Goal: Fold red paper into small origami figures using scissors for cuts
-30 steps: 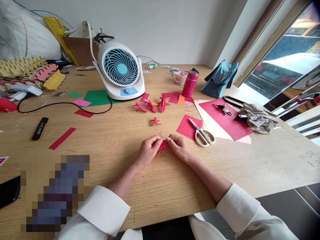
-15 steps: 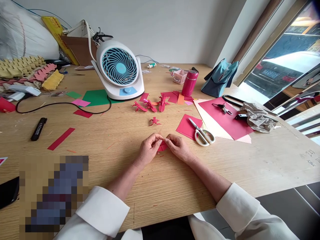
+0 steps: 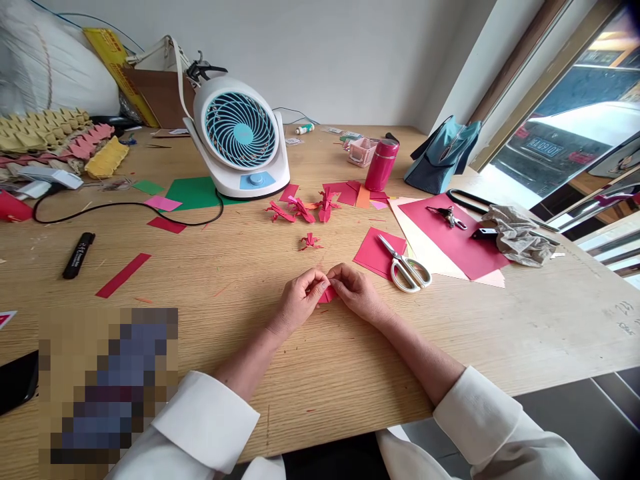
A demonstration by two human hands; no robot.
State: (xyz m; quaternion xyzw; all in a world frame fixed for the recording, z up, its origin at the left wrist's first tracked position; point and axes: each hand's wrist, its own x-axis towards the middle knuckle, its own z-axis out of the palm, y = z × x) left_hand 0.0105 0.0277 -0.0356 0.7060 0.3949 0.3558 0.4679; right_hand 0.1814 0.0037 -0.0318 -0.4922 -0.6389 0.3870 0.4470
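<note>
A small folded piece of red paper is pinched between both hands above the middle of the table. My left hand is closed on its left side, thumb against the fingers. My right hand grips the upper right edge, with the fingertips of both hands almost touching. Much of the paper is hidden behind the fingers. Just beyond my hands lies a small red folded-paper figure, and several more red figures stand in a row farther back. White-handled scissors rest partly on a stack of red paper squares to the right.
A white fan stands at the back, its black cable running left. Black marker and red paper strip lie on the left. A red flask, blue bag and large red sheet are on the right.
Both hands stay in nearly the same place, fingers shifting slightly on the red paper. The paper's visible part is tilted a little differently. The whole view has drifted very slightly.
</note>
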